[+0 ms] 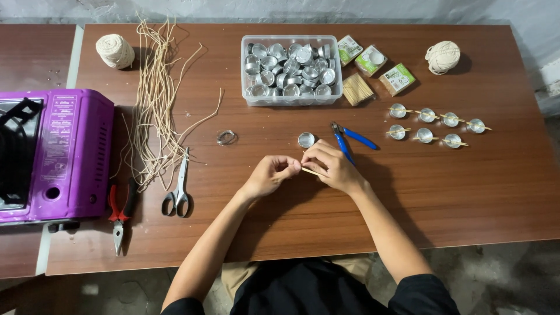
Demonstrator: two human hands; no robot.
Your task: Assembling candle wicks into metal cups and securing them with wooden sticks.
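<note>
At table centre, my left hand (269, 175) & right hand (328, 165) pinch thin pale wooden stick (314, 171); keep level, near small round aluminium cup (306, 140).

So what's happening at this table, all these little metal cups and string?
A person sits at a brown table with both hands together over it. The left hand and right hand pinch a thin wooden stick between them, just below a single small metal cup and blue-handled cutters. To the right, seven cups with sticks laid across them sit in two rows. A clear tub of empty cups stands behind.
</note>
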